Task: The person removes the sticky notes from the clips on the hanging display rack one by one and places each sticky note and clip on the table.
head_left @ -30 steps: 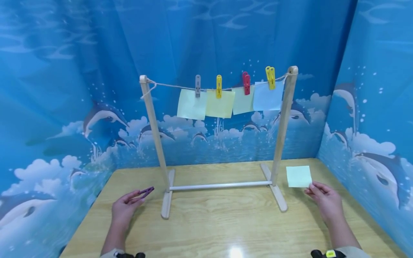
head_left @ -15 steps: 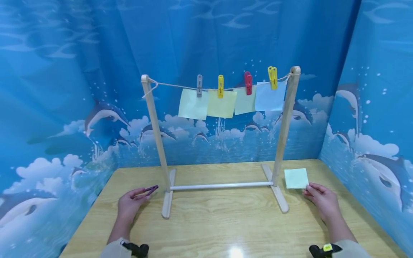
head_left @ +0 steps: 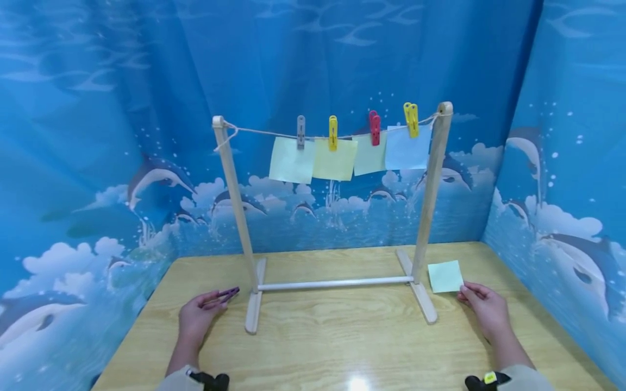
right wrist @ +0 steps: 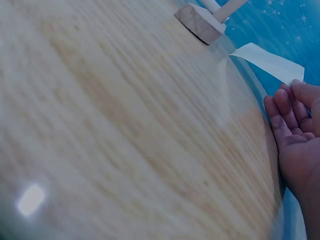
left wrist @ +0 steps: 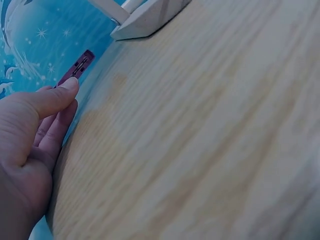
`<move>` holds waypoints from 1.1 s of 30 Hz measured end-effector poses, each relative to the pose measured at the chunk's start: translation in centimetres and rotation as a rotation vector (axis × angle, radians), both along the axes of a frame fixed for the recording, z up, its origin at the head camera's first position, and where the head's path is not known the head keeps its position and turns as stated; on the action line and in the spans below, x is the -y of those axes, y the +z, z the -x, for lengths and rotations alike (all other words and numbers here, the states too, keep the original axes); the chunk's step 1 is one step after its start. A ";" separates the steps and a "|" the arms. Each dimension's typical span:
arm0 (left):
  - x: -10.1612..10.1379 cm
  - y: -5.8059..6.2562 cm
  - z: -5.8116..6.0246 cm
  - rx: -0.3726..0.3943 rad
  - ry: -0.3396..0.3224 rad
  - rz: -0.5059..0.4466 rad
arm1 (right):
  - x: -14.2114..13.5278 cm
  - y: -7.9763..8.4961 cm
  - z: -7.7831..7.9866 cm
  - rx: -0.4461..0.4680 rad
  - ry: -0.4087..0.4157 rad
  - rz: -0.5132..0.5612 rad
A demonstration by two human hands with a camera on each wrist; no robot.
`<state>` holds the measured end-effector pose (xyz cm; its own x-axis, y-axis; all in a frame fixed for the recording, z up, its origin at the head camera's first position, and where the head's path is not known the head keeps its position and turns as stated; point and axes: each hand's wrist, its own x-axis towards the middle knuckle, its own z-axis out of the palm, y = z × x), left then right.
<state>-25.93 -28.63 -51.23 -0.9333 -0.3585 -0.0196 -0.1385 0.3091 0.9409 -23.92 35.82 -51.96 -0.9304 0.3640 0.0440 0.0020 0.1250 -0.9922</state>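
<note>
My left hand (head_left: 196,316) pinches a purple clothespin (head_left: 227,294) between thumb and fingers, left of the wooden rack's left foot (head_left: 254,304). In the left wrist view the clothespin (left wrist: 80,65) points away from the thumb. On the right, my right hand (head_left: 489,309) holds a pale green paper square (head_left: 445,277) by its lower right corner, beside the rack's right foot. That paper (right wrist: 272,61) looks slightly bent in the right wrist view. Across the rack's top runs a string (head_left: 264,131) bearing several paper squares under a grey, a red and two yellow clothespins (head_left: 333,133).
Two wooden posts (head_left: 430,190) hold the string, and a white rod (head_left: 337,283) joins them low down. The rack stands on a wood-grain table (head_left: 332,336). A blue dolphin-print curtain (head_left: 303,65) encloses the back and sides.
The right hand has lowered its paper square slightly and brought it left, nearer the rack. The left hand has shifted a little right with the purple clothespin. The hanging papers stay put.
</note>
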 end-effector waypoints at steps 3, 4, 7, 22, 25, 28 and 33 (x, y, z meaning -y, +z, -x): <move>0.0 -0.1 -0.1 -0.010 -0.006 0.032 | 0.2 -0.1 0.2 0.020 -0.027 -0.049; 0.0 -0.2 -0.1 -0.004 -0.011 0.045 | 0.3 -0.1 0.2 0.028 -0.041 -0.049; -0.1 -0.4 -0.3 0.004 -0.032 0.077 | 0.4 -0.2 0.2 0.053 -0.081 -0.061; -0.5 0.0 -0.4 0.022 -0.052 0.157 | 1.0 -0.4 0.8 0.026 -0.183 -0.023; -0.4 0.1 -0.3 0.034 -0.060 0.186 | 1.2 -0.4 1.0 0.043 -0.199 -0.061; -0.4 0.0 -0.2 0.045 -0.061 0.202 | 1.3 -0.4 1.0 0.075 -0.213 -0.106; -0.4 -0.2 -0.1 0.030 -0.044 0.254 | 1.4 -0.3 0.9 0.113 -0.223 -0.156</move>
